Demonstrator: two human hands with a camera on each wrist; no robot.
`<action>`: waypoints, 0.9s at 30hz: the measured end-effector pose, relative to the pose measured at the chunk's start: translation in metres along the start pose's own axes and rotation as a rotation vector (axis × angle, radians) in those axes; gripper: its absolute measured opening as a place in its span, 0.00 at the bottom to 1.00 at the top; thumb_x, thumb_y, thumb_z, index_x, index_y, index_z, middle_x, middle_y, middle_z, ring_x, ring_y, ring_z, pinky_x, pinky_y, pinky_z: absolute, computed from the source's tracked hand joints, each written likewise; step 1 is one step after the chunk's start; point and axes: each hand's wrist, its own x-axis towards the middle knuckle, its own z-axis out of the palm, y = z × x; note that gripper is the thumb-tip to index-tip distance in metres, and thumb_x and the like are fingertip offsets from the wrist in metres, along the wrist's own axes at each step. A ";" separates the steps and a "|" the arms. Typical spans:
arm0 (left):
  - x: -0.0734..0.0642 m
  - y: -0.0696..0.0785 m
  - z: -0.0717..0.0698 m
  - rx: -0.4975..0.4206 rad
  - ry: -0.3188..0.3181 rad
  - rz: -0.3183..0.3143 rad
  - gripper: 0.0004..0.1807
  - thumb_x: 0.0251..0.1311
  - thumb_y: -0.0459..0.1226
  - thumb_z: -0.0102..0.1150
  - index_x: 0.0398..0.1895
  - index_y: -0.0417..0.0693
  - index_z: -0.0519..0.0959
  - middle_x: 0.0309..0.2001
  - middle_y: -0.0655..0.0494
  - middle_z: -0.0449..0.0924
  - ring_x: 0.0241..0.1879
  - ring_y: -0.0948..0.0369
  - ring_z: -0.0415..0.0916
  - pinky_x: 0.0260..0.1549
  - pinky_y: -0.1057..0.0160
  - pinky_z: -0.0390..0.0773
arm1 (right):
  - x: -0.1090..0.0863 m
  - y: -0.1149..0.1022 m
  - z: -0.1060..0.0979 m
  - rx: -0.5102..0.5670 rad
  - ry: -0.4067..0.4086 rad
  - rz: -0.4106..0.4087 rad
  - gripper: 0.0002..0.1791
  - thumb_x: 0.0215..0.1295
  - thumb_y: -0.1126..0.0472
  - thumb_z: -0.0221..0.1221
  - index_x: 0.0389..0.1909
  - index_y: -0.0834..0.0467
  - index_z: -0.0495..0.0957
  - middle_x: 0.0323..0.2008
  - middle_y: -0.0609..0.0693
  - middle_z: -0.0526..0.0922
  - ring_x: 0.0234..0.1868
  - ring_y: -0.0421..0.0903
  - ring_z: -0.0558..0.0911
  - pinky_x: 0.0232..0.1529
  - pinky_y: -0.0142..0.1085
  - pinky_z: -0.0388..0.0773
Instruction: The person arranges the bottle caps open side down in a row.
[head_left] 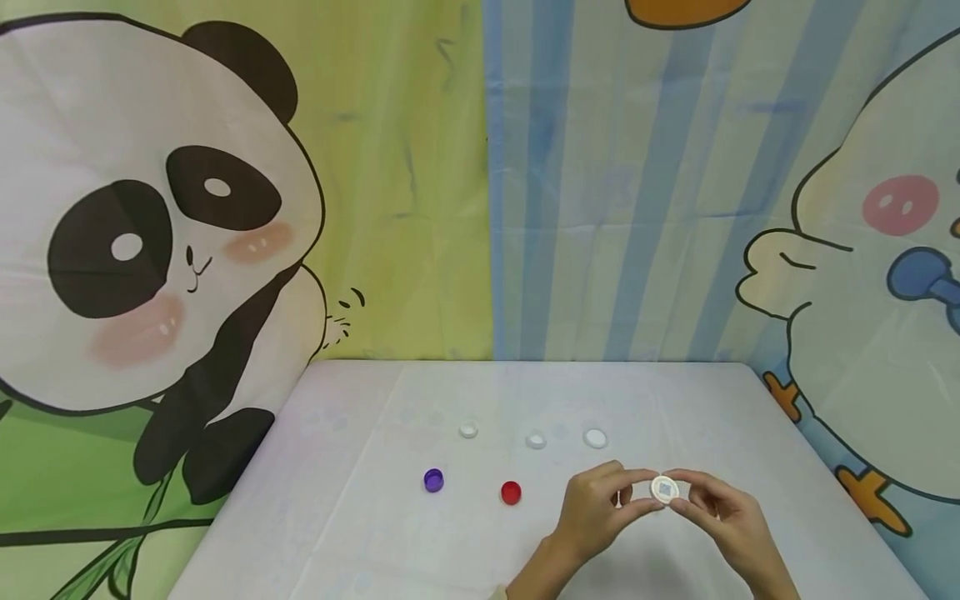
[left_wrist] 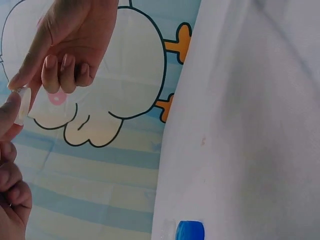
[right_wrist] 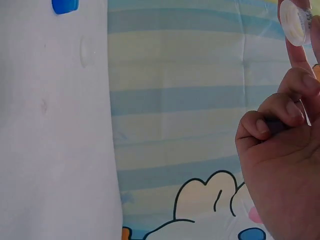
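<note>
Both hands pinch one small round white disc (head_left: 665, 489) with a pale rim and a printed square on the face turned to the head camera. My left hand (head_left: 596, 510) holds its left side between thumb and index finger. On the opposite side, the thumb and index finger of my right hand (head_left: 723, 517) grip it. Small print shows on the disc (right_wrist: 296, 22) in the right wrist view. The right hand's other fingers curl toward the palm; a dark patch lies under them, and I cannot tell whether it is a thing or shadow.
On the white table (head_left: 360, 550) lie a purple cap (head_left: 433, 480), a red cap (head_left: 511, 492) and three whitish round pieces, one a clear-rimmed disc (head_left: 596, 438). A blue cap (left_wrist: 190, 230) shows in the wrist views. Cartoon-printed curtains (head_left: 420, 183) stand behind.
</note>
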 end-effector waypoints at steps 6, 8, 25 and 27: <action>-0.003 -0.010 0.024 0.076 -0.051 -0.065 0.15 0.53 0.51 0.57 0.41 0.56 0.81 0.11 0.69 0.57 0.13 0.78 0.48 0.13 0.83 0.49 | 0.010 0.025 -0.007 -0.012 -0.067 0.036 0.15 0.55 0.63 0.61 0.44 0.62 0.77 0.13 0.45 0.61 0.15 0.40 0.63 0.17 0.33 0.62; -0.004 -0.014 0.034 0.124 -0.058 -0.071 0.15 0.54 0.51 0.57 0.41 0.57 0.81 0.10 0.69 0.57 0.13 0.78 0.47 0.13 0.83 0.49 | 0.013 0.036 -0.007 -0.017 -0.091 0.053 0.16 0.56 0.62 0.60 0.46 0.63 0.77 0.13 0.45 0.62 0.16 0.40 0.63 0.16 0.33 0.62; -0.020 -0.014 0.094 0.473 -0.198 -0.438 0.06 0.49 0.50 0.60 0.30 0.66 0.83 0.20 0.67 0.80 0.14 0.70 0.69 0.10 0.72 0.55 | 0.018 0.105 0.007 -0.050 -0.180 0.257 0.21 0.52 0.55 0.63 0.47 0.61 0.77 0.15 0.45 0.64 0.16 0.36 0.63 0.17 0.30 0.63; -0.022 -0.017 0.098 0.494 -0.230 -0.467 0.07 0.48 0.50 0.61 0.31 0.66 0.83 0.21 0.66 0.80 0.17 0.68 0.72 0.11 0.71 0.58 | 0.019 0.108 0.009 -0.095 -0.199 0.313 0.23 0.52 0.52 0.63 0.47 0.59 0.77 0.14 0.45 0.64 0.16 0.36 0.63 0.17 0.30 0.63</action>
